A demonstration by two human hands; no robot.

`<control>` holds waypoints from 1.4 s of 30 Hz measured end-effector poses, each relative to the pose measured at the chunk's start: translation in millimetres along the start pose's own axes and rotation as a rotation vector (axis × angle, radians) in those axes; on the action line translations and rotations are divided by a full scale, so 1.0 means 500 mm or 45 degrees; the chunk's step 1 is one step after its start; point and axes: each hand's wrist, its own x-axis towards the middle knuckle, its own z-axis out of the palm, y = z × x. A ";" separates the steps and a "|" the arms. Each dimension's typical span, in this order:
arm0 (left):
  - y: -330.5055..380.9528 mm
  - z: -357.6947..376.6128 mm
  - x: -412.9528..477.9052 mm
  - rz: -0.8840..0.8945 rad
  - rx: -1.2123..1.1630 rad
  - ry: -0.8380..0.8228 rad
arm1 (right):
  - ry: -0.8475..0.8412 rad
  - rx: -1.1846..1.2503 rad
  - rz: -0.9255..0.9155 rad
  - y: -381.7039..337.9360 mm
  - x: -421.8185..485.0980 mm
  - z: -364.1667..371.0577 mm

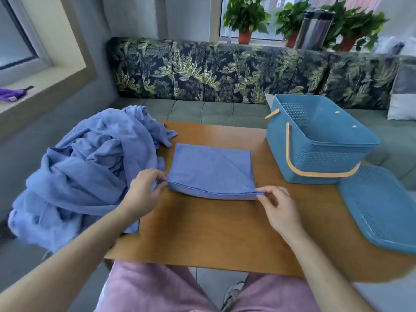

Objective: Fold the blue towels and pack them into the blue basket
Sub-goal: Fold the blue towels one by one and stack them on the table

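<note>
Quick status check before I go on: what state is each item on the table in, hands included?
folded towel: folded, lying on the table, near corners pinched.
towel pile: unfolded, heaped at the table's left edge.
blue basket: upright, open, no towel visible inside.
lid: off, lying flat beside the basket.
left hand: pinches the towel's near left corner.
right hand: pinches its near right corner.

Soft daylight enters through the window (pixel 279 10) behind the potted plants (pixel 246 16), far beyond the fingertips (pixel 155 173), and through a second window (pixel 13 41) off to the left of the left hand (pixel 144 190). Brightness is even. Faint, diffuse shadows lie on the wooden table (pixel 213 233) under the fingers of the right hand (pixel 279 208) and along the folded towel's (pixel 211 170) near edge. Wide-angle distortion curves the table edge and the basket lid (pixel 382 208) out past the right fingers. Detail is slightly soft throughout.
</note>
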 end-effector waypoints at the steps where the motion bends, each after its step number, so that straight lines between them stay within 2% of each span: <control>1: -0.009 0.020 -0.026 -0.038 -0.075 -0.005 | -0.037 0.024 0.017 0.016 -0.022 0.003; 3: -0.017 0.046 -0.061 -0.130 -0.183 0.009 | -0.113 0.111 0.074 0.028 -0.050 0.005; 7: -0.017 0.060 -0.086 -0.186 -0.157 0.049 | -0.170 0.199 0.148 0.019 -0.069 -0.011; 16: -0.007 0.048 -0.106 0.061 -0.053 -0.074 | -0.278 0.075 0.128 0.013 -0.083 -0.051; 22: 0.006 0.059 -0.098 -0.032 -0.109 -0.008 | -0.218 0.081 0.167 0.019 -0.073 -0.036; 31: 0.010 0.056 -0.068 -0.106 -0.293 -0.017 | -0.249 0.231 0.200 0.009 -0.038 -0.040; 35: 0.009 0.064 -0.045 -0.094 -0.253 -0.078 | -0.339 0.158 0.277 0.020 -0.005 -0.029; 42: 0.013 0.100 0.016 -0.190 -0.175 0.012 | -0.265 0.024 0.429 0.033 0.055 -0.002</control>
